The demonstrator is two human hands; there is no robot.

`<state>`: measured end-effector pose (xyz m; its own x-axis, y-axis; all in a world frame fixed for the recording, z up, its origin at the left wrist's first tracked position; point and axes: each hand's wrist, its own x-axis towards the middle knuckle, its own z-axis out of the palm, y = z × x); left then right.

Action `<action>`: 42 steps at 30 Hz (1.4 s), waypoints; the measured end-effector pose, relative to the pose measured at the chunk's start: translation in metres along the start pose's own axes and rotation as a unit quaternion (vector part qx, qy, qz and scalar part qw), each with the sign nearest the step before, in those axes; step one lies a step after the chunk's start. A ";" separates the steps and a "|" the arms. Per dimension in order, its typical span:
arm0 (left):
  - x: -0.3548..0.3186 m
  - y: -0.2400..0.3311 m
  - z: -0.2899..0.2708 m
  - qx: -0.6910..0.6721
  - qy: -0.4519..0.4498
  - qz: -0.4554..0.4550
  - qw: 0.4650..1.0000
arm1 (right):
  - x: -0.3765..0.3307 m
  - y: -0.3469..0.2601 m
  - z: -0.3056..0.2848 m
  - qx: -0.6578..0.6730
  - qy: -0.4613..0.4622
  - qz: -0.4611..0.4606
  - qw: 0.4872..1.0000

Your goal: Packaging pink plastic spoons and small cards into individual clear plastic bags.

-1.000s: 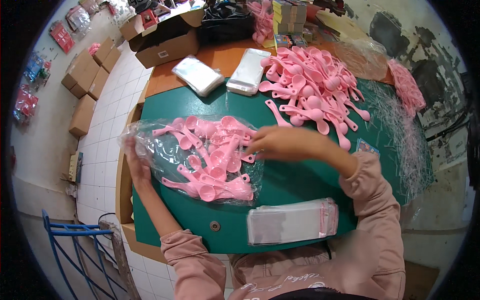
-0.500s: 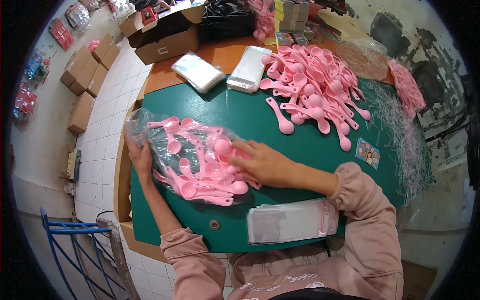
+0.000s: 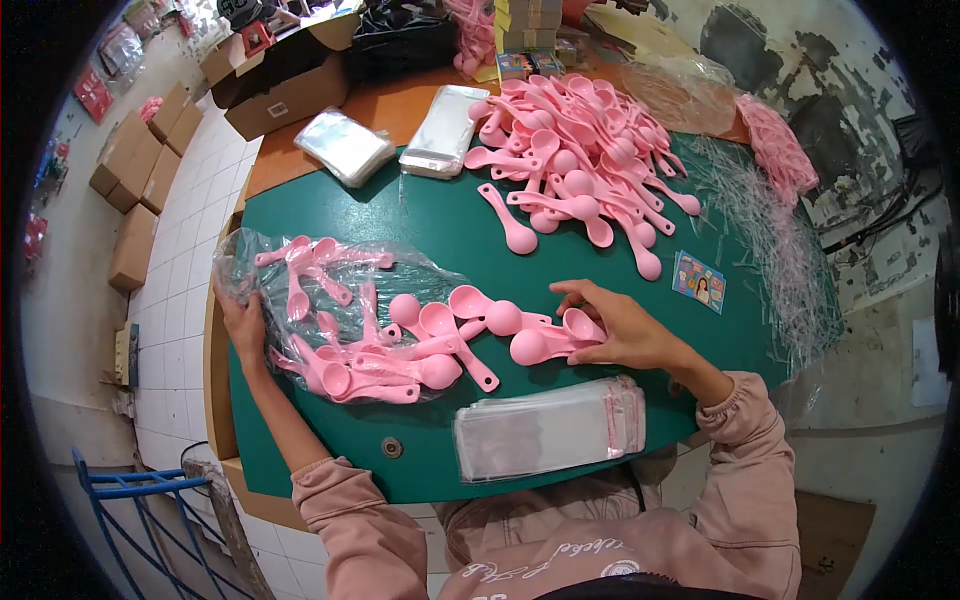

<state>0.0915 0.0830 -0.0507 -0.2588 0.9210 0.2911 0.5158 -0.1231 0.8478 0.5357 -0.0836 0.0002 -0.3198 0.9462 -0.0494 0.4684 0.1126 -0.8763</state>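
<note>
A clear plastic bag [image 3: 235,262] holding several pink scoop spoons [image 3: 335,378] lies at the left of the green table. At its outer end, my left hand [image 3: 243,322] is closed on the plastic. More pink scoops [image 3: 503,318] spill from the bag's right side onto the table. My right hand [image 3: 630,328] curls round a few of these at their right end, thumb low against a scoop and index finger raised; its other fingers are partly hidden. A large heap of pink scoops [image 3: 585,150] lies behind, with one single scoop [image 3: 510,222] at its near left.
A stack of clear sleeves [image 3: 535,435] lies at the table's near edge. Two more sleeve packs [image 3: 345,147] [image 3: 440,130] are at the back, beside an open cardboard box [image 3: 285,95]. Small printed cards [image 3: 698,283] and shredded clear plastic [image 3: 780,260] are at right.
My right hand has drawn away from the bag to the right, and scoops now lie outside the bag. My left hand stays at the bag's end. The whole view has shifted slightly.
</note>
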 end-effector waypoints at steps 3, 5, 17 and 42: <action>0.001 -0.004 0.000 -0.007 -0.003 -0.002 1.000 | 0.002 0.001 -0.010 0.018 -0.030 0.067 0.997; 0.002 -0.007 -0.001 0.025 0.003 0.006 1.000 | 0.006 -0.001 -0.014 0.026 -0.068 0.107 0.992; -0.002 0.006 -0.001 0.035 -0.022 0.009 0.999 | 0.002 -0.007 0.008 -0.119 0.002 -0.022 0.993; -0.003 -0.001 0.001 0.031 0.003 0.018 0.999 | 0.071 -0.041 0.055 -0.377 -0.056 -0.247 0.891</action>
<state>0.0924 0.0808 -0.0525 -0.2449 0.9140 0.3234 0.5749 -0.1317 0.8075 0.4481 -0.0377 0.0063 -0.7004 0.6935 0.1691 0.6544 0.7184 -0.2360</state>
